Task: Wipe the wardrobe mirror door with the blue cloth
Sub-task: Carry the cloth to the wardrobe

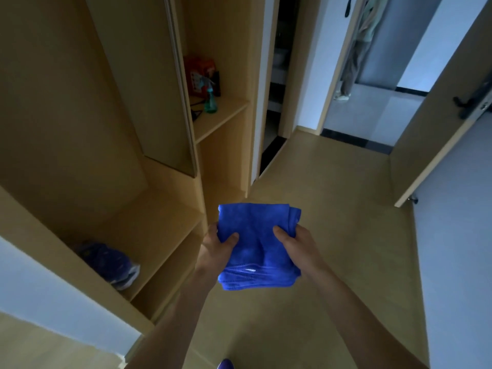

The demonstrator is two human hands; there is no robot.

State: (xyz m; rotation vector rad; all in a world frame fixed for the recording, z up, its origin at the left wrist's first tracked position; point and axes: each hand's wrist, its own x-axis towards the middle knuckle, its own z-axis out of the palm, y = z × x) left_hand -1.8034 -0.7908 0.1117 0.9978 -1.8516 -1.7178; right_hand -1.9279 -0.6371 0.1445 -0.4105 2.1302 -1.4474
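Blue cloth [255, 241] is sitting folded into a thick pad between both hands, below and to the right of the wardrobe mirror door [149, 89] and well apart from its glass, so no wiping is happening yet. The left hand [218, 246] is gripping the pad's left edge with the thumb pressing on top. The right hand [292, 243] is pinching the right edge the same way, its fingers hidden beneath. Holding both sides is keeping the layers stacked and flat, which I judge is meant to give a firm, even face for the glass. The mirror door is standing partway across the wardrobe, reflecting the wooden interior. Just right of the door, on an open shelf, a green spray bottle [210, 101] is standing in front of a red box [198, 73] — probably there for wetting the glass. Below and left of the door, a dark bundle [106, 259] is lying on a lower shelf.
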